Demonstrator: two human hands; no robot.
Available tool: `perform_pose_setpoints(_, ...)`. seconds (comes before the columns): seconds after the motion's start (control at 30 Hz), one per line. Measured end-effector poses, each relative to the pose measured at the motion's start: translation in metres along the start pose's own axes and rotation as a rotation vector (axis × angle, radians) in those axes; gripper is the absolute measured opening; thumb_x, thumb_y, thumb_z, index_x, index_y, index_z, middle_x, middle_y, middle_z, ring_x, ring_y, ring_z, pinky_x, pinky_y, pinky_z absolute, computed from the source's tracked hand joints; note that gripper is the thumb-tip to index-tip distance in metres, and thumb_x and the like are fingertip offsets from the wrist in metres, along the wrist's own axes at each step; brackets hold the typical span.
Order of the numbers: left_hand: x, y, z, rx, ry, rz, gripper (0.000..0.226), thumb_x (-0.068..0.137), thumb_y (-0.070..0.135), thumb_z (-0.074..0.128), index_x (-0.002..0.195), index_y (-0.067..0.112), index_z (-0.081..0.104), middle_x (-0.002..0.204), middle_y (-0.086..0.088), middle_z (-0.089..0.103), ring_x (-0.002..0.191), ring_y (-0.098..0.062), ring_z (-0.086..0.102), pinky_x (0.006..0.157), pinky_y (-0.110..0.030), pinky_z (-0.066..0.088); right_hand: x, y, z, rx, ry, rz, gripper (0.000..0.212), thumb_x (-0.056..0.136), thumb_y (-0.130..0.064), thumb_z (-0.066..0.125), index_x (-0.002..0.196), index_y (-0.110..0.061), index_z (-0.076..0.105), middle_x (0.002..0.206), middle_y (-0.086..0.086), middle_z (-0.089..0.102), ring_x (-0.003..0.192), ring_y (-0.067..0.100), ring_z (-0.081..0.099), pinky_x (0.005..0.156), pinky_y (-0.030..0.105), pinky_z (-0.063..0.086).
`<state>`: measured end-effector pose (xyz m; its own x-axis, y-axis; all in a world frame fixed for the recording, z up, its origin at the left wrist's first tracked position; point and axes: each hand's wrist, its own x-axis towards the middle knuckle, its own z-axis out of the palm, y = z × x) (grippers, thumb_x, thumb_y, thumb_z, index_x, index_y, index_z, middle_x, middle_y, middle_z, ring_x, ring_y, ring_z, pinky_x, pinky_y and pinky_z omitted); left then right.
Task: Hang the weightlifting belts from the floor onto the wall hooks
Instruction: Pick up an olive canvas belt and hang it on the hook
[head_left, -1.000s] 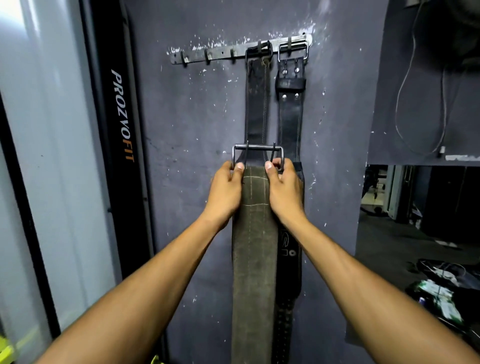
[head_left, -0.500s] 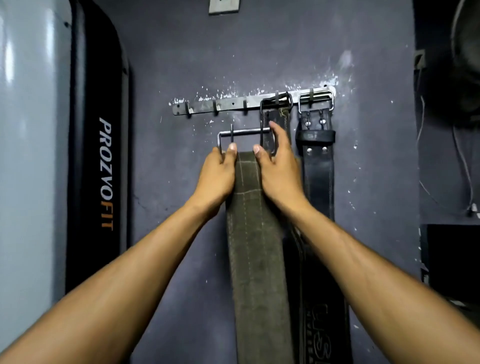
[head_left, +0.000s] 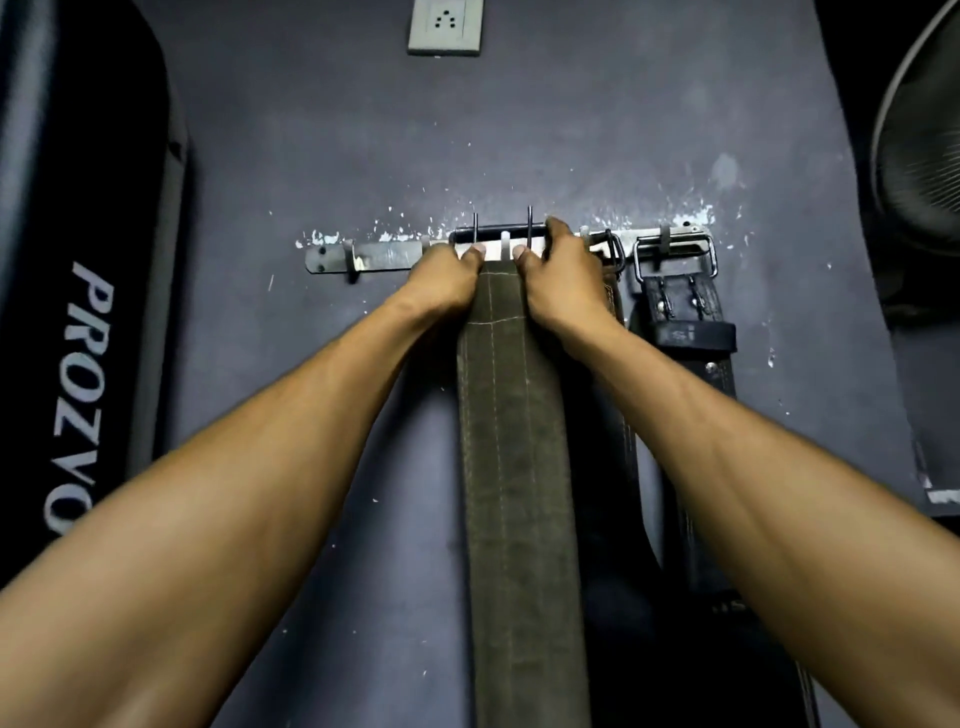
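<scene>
A wide olive-green suede belt (head_left: 511, 457) hangs down the dark wall. My left hand (head_left: 447, 278) and my right hand (head_left: 563, 275) grip its top end on either side. Its metal buckle (head_left: 501, 231) sits over the steel hook rail (head_left: 384, 255), around a white hook (head_left: 505, 245) in the rail's middle. Two black belts hang to the right: one (head_left: 615, 306) mostly hidden behind my right hand, the other (head_left: 685, 317) by its silver buckle on the rail's right end.
A black PROZVOFIT pad (head_left: 88, 332) stands against the wall at left. A wall socket (head_left: 445, 26) sits above the rail. A fan (head_left: 919, 145) is at the right edge. Two free hooks (head_left: 353, 257) remain on the rail's left part.
Both hands have raised the green belt's buckle from below the rail up and slightly right, onto the rail's middle hook. My view has tilted upward.
</scene>
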<state>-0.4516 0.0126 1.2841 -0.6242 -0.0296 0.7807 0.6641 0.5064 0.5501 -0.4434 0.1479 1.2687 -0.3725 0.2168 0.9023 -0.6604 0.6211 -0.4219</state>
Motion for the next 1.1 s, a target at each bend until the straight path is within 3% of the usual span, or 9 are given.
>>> perform_pose_setpoints(0.1, -0.008, -0.020, 0.008, -0.039, 0.030, 0.045, 0.046, 0.102, 0.048, 0.051, 0.104, 0.005, 0.069, 0.114, -0.021, 0.074, 0.108, -0.037, 0.071, 0.098, -0.047, 0.057, -0.014, 0.010, 0.000, -0.017, -0.018, -0.006, 0.062, 0.104, -0.033, 0.058, 0.159, -0.018, 0.034, 0.141, 0.014, 0.063, 0.128, 0.031, 0.059, 0.093, 0.029, 0.040)
perform_pose_setpoints(0.2, -0.034, -0.045, 0.012, -0.314, -0.024, 0.053, 0.044, 0.103, 0.043, 0.054, 0.099, 0.004, 0.074, 0.092, -0.009, 0.081, 0.087, -0.023, 0.078, 0.082, -0.036, 0.062, -0.049, 0.022, -0.003, 0.108, -0.017, -0.012, 0.068, 0.101, -0.033, 0.062, 0.161, -0.024, 0.032, 0.135, 0.000, 0.068, 0.117, 0.012, 0.063, 0.101, 0.023, 0.042)
perform_pose_setpoints(0.3, -0.068, -0.066, 0.025, -0.560, -0.067, 0.030, 0.036, 0.107, 0.033, 0.050, 0.101, 0.007, 0.075, 0.074, 0.008, 0.079, 0.071, -0.003, 0.075, 0.064, -0.017, 0.057, -0.089, 0.039, 0.002, 0.241, 0.070, 0.031, 0.054, 0.101, -0.032, 0.062, 0.151, -0.024, 0.044, 0.098, -0.009, 0.075, 0.085, -0.003, 0.071, 0.088, 0.022, 0.056)
perform_pose_setpoints(0.43, -0.117, -0.090, 0.052, -0.580, -0.096, -0.001, 0.034, 0.109, 0.031, 0.046, 0.105, 0.013, 0.074, 0.081, 0.010, 0.080, 0.077, 0.000, 0.074, 0.069, -0.013, 0.056, -0.134, 0.051, 0.019, 0.213, 0.046, 0.033, 0.026, 0.103, -0.026, 0.058, 0.129, -0.021, 0.058, 0.113, 0.005, 0.077, 0.105, 0.033, 0.071, 0.093, 0.045, 0.055)
perform_pose_setpoints(0.53, -0.127, -0.086, 0.056, -0.582, 0.006, -0.039, 0.036, 0.109, 0.030, 0.047, 0.103, 0.008, 0.075, 0.083, 0.005, 0.078, 0.072, -0.003, 0.073, 0.067, -0.017, 0.057, -0.139, 0.048, 0.019, 0.200, 0.071, 0.041, 0.018, 0.104, -0.021, 0.058, 0.119, -0.014, 0.064, 0.111, 0.002, 0.077, 0.105, 0.031, 0.071, 0.090, 0.035, 0.053)
perform_pose_setpoints(0.7, -0.164, -0.082, 0.059, -0.740, -0.027, -0.030, 0.030, 0.108, 0.027, 0.048, 0.113, 0.009, 0.072, 0.089, 0.005, 0.081, 0.085, -0.007, 0.076, 0.074, -0.021, 0.059, -0.170, 0.060, -0.002, 0.596, -0.115, 0.189, 0.019, 0.103, -0.026, 0.062, 0.117, -0.014, 0.068, 0.111, 0.003, 0.079, 0.103, 0.017, 0.074, 0.095, 0.042, 0.059)
perform_pose_setpoints(0.93, -0.249, -0.117, 0.093, -0.714, 0.053, -0.218, 0.035, 0.108, 0.030, 0.049, 0.094, 0.012, 0.075, 0.090, -0.004, 0.079, 0.085, -0.015, 0.072, 0.081, -0.032, 0.058, -0.249, 0.081, -0.012, 0.346, -0.101, 0.161, 0.017, 0.102, -0.029, 0.062, 0.109, -0.016, 0.069, 0.100, -0.002, 0.079, 0.095, 0.012, 0.075, 0.091, 0.044, 0.059)
perform_pose_setpoints(1.03, -0.274, -0.110, 0.090, -0.751, 0.005, -0.162, 0.034, 0.104, 0.039, 0.052, 0.111, 0.014, 0.075, 0.107, -0.006, 0.080, 0.103, -0.018, 0.076, 0.089, -0.032, 0.061, -0.266, 0.080, -0.029, 0.603, -0.231, 0.233, 0.023, 0.100, -0.034, 0.064, 0.116, -0.019, 0.072, 0.111, 0.000, 0.080, 0.107, 0.015, 0.075, 0.098, 0.043, 0.059)
perform_pose_setpoints(1.1, -0.320, -0.121, 0.097, -0.667, -0.042, -0.212, 0.041, 0.101, 0.046, 0.054, 0.119, 0.015, 0.073, 0.111, -0.004, 0.080, 0.108, -0.018, 0.075, 0.094, -0.036, 0.060, -0.305, 0.091, -0.039, 0.494, -0.289, 0.222, 0.027, 0.097, -0.041, 0.064, 0.119, -0.026, 0.068, 0.111, -0.010, 0.078, 0.108, 0.006, 0.073, 0.097, 0.032, 0.058)
